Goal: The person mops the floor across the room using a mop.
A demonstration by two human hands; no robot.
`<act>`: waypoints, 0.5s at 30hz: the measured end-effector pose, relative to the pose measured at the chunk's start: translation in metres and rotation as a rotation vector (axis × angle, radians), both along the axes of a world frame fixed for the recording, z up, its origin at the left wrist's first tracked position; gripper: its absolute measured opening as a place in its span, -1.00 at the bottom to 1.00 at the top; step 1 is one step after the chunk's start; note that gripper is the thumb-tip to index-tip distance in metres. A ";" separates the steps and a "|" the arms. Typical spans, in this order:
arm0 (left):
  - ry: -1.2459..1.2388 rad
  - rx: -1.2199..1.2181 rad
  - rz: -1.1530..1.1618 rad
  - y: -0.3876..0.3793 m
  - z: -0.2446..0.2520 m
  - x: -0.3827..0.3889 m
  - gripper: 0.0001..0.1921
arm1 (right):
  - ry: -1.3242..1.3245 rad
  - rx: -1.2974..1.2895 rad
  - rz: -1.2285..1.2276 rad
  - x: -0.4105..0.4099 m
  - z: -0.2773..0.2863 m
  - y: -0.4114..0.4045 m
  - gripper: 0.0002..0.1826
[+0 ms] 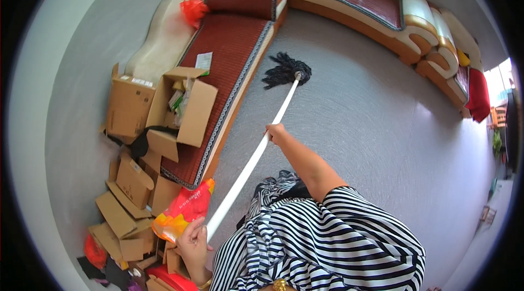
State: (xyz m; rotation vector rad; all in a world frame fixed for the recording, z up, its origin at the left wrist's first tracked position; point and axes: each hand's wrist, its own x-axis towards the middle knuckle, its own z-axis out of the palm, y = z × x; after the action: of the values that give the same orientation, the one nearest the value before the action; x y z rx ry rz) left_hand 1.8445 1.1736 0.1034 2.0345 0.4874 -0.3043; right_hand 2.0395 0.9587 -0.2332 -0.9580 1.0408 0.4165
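Note:
A mop with a white pole [249, 164] and a dark string head [288, 71] slants across the view. Its head lies spread on the grey floor [348, 127], beside the long edge of the sofa. My right hand [276, 133] is closed around the middle of the pole, with the arm stretched forward. Near the upper end of the pole, at the bottom of the view, my left hand [194, 242] grips it with thumb and fingers. A red and yellow plastic bag [188, 209] lies just beyond my left hand.
At the left stands a sofa with a dark red mat [233, 45], bearing an open cardboard box [198, 115] and a red plastic bag [193, 11]. Flattened cartons [116, 213] pile up at the lower left. A curved sofa [368, 12] runs along the far wall to the right.

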 end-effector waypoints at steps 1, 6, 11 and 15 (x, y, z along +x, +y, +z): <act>-0.022 0.006 -0.031 -0.005 -0.001 0.010 -0.80 | 0.005 -0.002 -0.024 0.002 0.001 -0.011 -0.76; -0.031 0.078 -0.277 -0.033 0.002 0.067 -0.80 | 0.073 0.012 -0.240 -0.003 0.005 -0.077 -0.83; -0.181 0.086 -0.588 -0.067 -0.014 0.113 -0.80 | 0.054 0.047 -0.472 -0.036 -0.004 -0.145 -0.82; -0.137 0.066 -0.753 -0.104 -0.028 0.139 -0.79 | 0.063 0.010 -0.691 -0.078 -0.019 -0.195 -0.81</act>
State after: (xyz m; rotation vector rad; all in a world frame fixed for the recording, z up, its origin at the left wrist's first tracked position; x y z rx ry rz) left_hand 1.9835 1.0699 0.0752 2.2180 -0.3813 -0.5935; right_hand 1.9619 0.7639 -0.2519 -0.5267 1.3470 -0.1232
